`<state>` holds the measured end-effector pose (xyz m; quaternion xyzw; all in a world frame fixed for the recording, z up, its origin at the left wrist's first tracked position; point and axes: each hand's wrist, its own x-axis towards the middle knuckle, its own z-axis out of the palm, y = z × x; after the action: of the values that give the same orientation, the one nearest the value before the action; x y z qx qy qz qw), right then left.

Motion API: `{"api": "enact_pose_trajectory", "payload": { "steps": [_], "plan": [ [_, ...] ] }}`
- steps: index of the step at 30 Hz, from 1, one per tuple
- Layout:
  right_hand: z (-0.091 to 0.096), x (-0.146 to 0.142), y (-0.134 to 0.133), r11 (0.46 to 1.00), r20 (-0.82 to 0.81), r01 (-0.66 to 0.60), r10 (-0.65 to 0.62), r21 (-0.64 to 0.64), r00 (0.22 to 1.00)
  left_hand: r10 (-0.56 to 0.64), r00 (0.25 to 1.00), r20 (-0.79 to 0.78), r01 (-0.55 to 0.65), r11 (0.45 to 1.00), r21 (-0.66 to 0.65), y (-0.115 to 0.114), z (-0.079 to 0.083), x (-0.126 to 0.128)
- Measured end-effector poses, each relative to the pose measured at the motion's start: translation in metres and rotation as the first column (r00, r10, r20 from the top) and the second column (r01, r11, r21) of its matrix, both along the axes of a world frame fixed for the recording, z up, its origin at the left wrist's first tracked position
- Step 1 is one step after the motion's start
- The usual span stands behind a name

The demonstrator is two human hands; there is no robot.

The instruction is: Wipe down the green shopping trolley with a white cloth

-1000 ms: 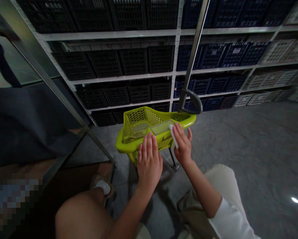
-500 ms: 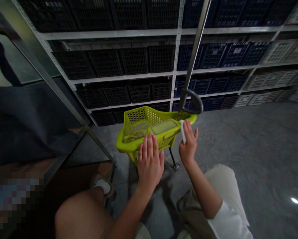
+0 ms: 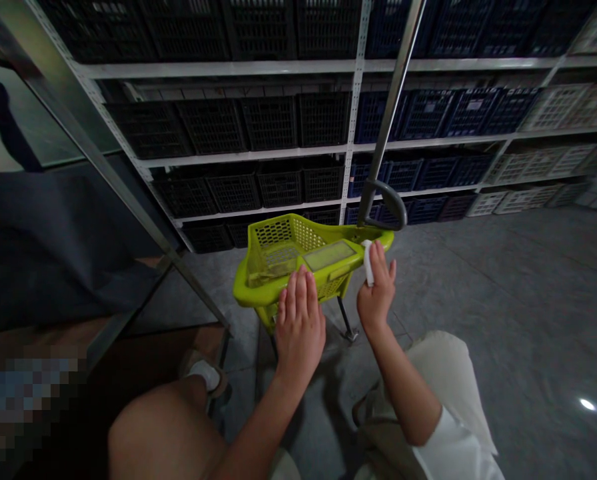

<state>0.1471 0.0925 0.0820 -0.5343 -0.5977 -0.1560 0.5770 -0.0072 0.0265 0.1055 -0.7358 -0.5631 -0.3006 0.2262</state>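
Head view: cloth (image 3: 368, 264) in right hand (image 3: 377, 288)

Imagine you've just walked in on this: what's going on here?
A person is handling a lime-green plastic basket fitted with a metal pole. Their left hand lies flat against the basket's near side, while their right hand pinches a white cloth by the rim. Shelves of plastic crates stand behind.

The left hand (image 3: 298, 327) and right hand (image 3: 377, 287) are bare. A white short sleeve (image 3: 446, 447), khaki shorts (image 3: 381, 443) and a white ankle sock (image 3: 207, 375) show.
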Motion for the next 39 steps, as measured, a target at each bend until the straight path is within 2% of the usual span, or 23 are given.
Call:
{"api": "enact_pose_trajectory", "payload": {
  "steps": [2,4,6,7,9,11,12,14,16,18,20,23,25,26,28,30,32,34,36,38,39],
  "plan": [
    [0.003,-0.012,-0.01,0.995,0.128,-0.095,0.096,-0.011,0.987,0.005,1.0,-0.001,-0.005,1.0,-0.001,0.0,-0.001,0.0],
    [0.004,-0.023,-0.022,0.968,0.339,-0.25,0.247,-0.033,0.908,0.005,1.0,0.003,-0.005,1.0,0.004,0.0,-0.002,0.0],
    [0.004,-0.023,-0.026,0.949,0.427,-0.311,0.302,-0.049,0.853,0.002,1.0,0.008,-0.002,1.0,0.008,0.0,-0.002,0.0],
    [0.004,-0.019,-0.024,0.959,0.395,-0.28,0.272,-0.037,0.877,0.0,1.0,0.009,0.0,1.0,0.006,-0.001,-0.002,-0.001],
    [0.004,-0.006,-0.015,0.99,0.237,-0.141,0.14,-0.01,0.962,-0.007,1.0,0.01,0.007,1.0,0.001,-0.001,0.0,-0.001],
    [0.005,0.002,-0.007,1.0,0.101,-0.024,0.026,-0.015,0.995,-0.013,1.0,0.009,0.013,1.0,-0.006,-0.001,0.0,0.0],
    [0.007,0.001,-0.007,1.0,0.086,-0.013,0.015,-0.019,0.996,-0.011,1.0,0.009,0.011,1.0,-0.009,-0.001,0.0,0.0],
    [0.011,-0.009,-0.015,0.994,0.184,-0.104,0.107,-0.027,0.977,-0.003,1.0,0.01,0.003,1.0,-0.006,0.0,-0.002,0.001],
    [0.014,-0.025,-0.028,0.968,0.334,-0.246,0.247,-0.046,0.91,0.004,1.0,0.012,-0.004,1.0,0.018,0.001,-0.004,0.001],
    [0.014,-0.032,-0.035,0.947,0.414,-0.314,0.313,-0.069,0.855,0.008,1.0,0.009,-0.008,0.999,0.037,0.002,-0.005,0.0],
    [0.01,-0.025,-0.033,0.96,0.387,-0.273,0.277,-0.067,0.88,0.009,1.0,0.003,-0.009,1.0,0.024,0.001,-0.005,0.0],
    [0.003,-0.003,-0.018,0.993,0.202,-0.106,0.114,-0.051,0.973,0.002,1.0,-0.006,-0.002,1.0,-0.01,0.0,-0.002,0.0],
    [0.001,0.003,-0.014,0.998,0.086,-0.017,0.022,-0.058,0.996,0.002,1.0,-0.006,-0.002,1.0,-0.013,0.0,-0.001,0.0],
    [0.002,0.001,-0.016,0.998,0.074,-0.01,0.015,-0.068,0.997,0.003,1.0,-0.002,-0.003,1.0,-0.012,0.001,-0.002,0.001],
    [0.005,-0.012,-0.026,0.992,0.172,-0.088,0.102,-0.09,0.98,0.002,1.0,0.012,-0.002,1.0,0.005,0.002,-0.003,0.001],
    [0.007,-0.025,-0.037,0.97,0.329,-0.217,0.242,-0.11,0.913,-0.004,1.0,0.026,0.004,1.0,0.025,0.002,-0.005,0.0],
    [0.008,-0.025,-0.038,0.95,0.412,-0.29,0.312,-0.117,0.856,-0.006,1.0,0.027,0.006,1.0,0.025,0.002,-0.005,-0.001],
    [0.006,-0.012,-0.028,0.968,0.353,-0.236,0.25,-0.083,0.902,-0.003,1.0,0.012,0.003,1.0,0.003,0.0,-0.003,-0.001],
    [0.003,0.005,-0.013,0.993,0.208,-0.107,0.115,-0.049,0.971,0.001,1.0,-0.003,-0.001,1.0,-0.014,0.0,-0.001,-0.001],
    [0.003,0.011,-0.006,0.999,0.093,-0.015,0.018,-0.036,0.996,0.0,1.0,-0.003,0.0,1.0,-0.016,0.0,0.0,0.0],
    [0.004,0.008,-0.007,0.999,0.087,-0.019,0.022,-0.034,0.996,-0.001,1.0,0.001,0.001,1.0,-0.014,0.0,0.0,0.001]
  ]
}}
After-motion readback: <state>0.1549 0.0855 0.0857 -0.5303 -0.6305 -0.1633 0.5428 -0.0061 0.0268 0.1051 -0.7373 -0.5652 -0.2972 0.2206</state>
